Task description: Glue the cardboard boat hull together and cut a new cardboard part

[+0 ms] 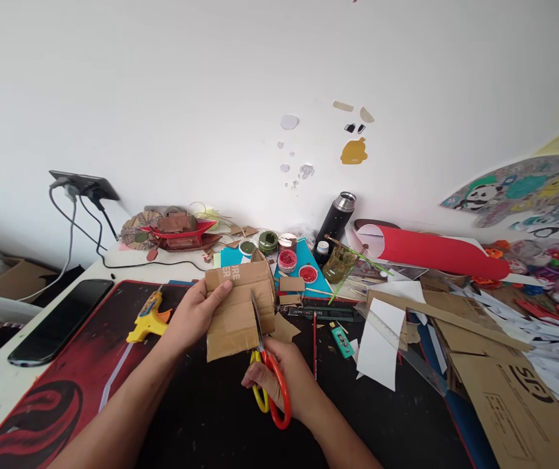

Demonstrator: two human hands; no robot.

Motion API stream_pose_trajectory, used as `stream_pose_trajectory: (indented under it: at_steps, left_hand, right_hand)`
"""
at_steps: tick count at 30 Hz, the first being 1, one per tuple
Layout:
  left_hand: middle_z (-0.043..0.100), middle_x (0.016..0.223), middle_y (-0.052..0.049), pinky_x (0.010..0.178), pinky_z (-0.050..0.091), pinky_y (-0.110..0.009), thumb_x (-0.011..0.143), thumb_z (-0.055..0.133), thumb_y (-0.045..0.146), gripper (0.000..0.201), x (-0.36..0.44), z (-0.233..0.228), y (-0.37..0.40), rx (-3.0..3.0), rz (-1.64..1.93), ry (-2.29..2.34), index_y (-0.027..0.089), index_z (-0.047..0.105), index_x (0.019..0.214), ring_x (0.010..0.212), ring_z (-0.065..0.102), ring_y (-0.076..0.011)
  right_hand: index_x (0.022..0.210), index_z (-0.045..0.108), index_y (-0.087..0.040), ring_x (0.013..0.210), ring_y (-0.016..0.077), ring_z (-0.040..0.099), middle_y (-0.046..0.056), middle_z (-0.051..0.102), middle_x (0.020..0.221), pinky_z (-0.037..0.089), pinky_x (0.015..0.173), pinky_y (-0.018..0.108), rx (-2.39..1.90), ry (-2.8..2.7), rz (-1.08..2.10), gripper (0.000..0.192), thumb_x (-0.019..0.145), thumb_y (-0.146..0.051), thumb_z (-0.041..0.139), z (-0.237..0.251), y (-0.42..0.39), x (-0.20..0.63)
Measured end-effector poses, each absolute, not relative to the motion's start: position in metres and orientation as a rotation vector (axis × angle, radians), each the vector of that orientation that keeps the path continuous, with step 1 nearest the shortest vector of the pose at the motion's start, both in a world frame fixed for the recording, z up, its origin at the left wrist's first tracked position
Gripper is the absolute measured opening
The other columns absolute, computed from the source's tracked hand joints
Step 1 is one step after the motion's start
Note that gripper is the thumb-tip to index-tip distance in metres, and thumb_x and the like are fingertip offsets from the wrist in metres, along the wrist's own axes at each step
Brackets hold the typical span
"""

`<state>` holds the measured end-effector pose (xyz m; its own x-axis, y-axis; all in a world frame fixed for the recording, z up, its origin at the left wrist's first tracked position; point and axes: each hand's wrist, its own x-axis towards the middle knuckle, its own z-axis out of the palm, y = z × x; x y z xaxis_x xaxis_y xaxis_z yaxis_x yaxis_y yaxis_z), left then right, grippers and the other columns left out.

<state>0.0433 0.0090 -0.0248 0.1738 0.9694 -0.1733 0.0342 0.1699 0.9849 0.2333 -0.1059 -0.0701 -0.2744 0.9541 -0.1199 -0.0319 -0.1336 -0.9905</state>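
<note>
My left hand (195, 312) grips the left edge of a brown cardboard piece (238, 306) and holds it above the black and red desk mat (64, 397). My right hand (279, 374) holds scissors (267, 371) with red and yellow handles. Their blades point up into the cardboard, near its right side. A small cardboard offcut (285, 327) lies just right of the blades.
A yellow glue gun (149, 317) and a black phone (59, 320) lie to the left. Paint pots (286, 259), a black flask (335, 220), a red paper roll (430, 253), a ruler (384, 329), white paper (380, 345) and cardboard sheets (509, 391) crowd the back and right.
</note>
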Motion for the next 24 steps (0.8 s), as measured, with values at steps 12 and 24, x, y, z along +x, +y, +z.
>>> stream_pose_trajectory:
  at_steps: [12,24]
  left_hand:
    - [0.082,0.087,-0.009,0.068,0.062,-0.037,0.074,0.082,0.073,0.061,0.051,-0.018,0.003,1.197,0.856,1.225,0.019,0.073,0.101,0.083,0.078,-0.0329]
    - [0.082,0.091,-0.01,0.066,0.061,-0.037,0.076,0.083,0.07,0.064,0.056,-0.025,0.002,1.132,0.846,1.173,0.018,0.074,0.113,0.076,0.076,-0.0304]
  right_hand:
    - [0.107,0.071,-0.016,0.072,0.0229,0.076,0.007,0.074,0.081,0.062,0.07,0.034,-1.143,-1.147,1.646,0.078,0.074,-0.087,0.075,-0.07,-0.105,0.227]
    - [0.101,0.069,-0.016,0.041,0.0109,0.055,0.0,0.067,0.062,0.04,0.038,0.019,-1.272,-1.15,1.552,0.06,0.091,-0.075,0.068,-0.073,-0.107,0.228]
